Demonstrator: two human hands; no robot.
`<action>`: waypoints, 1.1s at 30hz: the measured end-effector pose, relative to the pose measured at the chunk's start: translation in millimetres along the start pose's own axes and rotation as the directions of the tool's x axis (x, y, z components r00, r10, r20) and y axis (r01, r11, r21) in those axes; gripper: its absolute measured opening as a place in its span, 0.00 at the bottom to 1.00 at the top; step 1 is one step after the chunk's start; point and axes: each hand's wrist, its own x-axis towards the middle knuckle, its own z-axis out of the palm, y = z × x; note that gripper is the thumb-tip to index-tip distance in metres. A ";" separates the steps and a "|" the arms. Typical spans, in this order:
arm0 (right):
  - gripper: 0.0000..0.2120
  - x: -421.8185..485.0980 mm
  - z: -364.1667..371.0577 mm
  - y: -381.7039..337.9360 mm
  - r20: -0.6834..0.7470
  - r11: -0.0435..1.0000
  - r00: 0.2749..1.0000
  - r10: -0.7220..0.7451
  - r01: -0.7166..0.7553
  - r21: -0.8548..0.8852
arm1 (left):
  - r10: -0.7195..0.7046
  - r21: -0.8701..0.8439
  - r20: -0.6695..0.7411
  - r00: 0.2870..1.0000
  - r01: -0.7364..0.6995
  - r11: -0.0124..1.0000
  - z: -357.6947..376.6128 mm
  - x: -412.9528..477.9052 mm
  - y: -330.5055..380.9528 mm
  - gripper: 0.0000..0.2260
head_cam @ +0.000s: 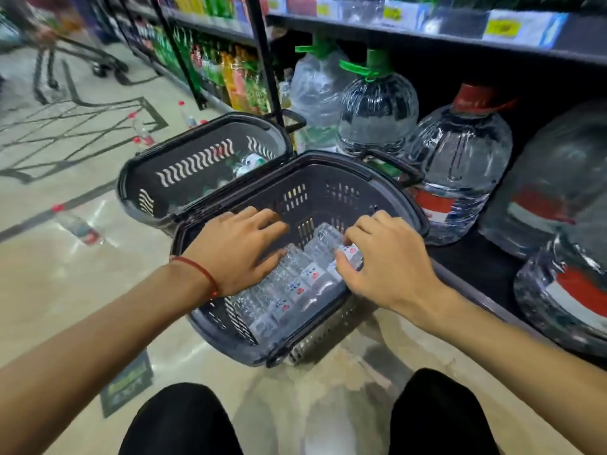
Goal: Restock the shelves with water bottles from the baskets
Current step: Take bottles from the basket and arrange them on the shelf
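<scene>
Right hand (391, 264) curls thumb and fingers round a small water bottle (323, 239) at the end of a row of bottles (289, 292) lying in the near basket (328, 198). Left hand (236, 247) fingers spread and loose over the same row, thumb touching one. Far basket (184, 152) just behind, more bottles inside. Large jugs (460, 165) stand on bottom shelf (476, 267) beside both baskets.

Large clear jugs (377, 116) with green or red caps stand in a row at the right. Farther back are colourful drink bottles (236, 80). A blurred shopping cart (98, 60) stands on the patterned floor (49, 290). Yellow price labels (501, 27) hang above.
</scene>
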 end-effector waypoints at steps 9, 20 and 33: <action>0.09 19.7 83.2 -2.2 0.017 0.984 0.985 0.173 -0.174 0.032 | 0.056 -0.118 -0.010 0.998 -0.056 0.991 88.7 44.0 -47.2 0.24; 0.16 73.6 95.1 1.3 0.412 0.963 0.886 0.211 -0.117 -0.242 | 0.184 -0.229 -0.060 0.981 -0.193 0.954 133.8 95.3 -76.7 0.19; 0.23 109.6 229.2 58.2 0.888 0.929 0.276 0.369 -0.134 -0.345 | 0.171 -0.238 0.013 0.985 -0.163 0.957 199.9 115.7 -80.9 0.18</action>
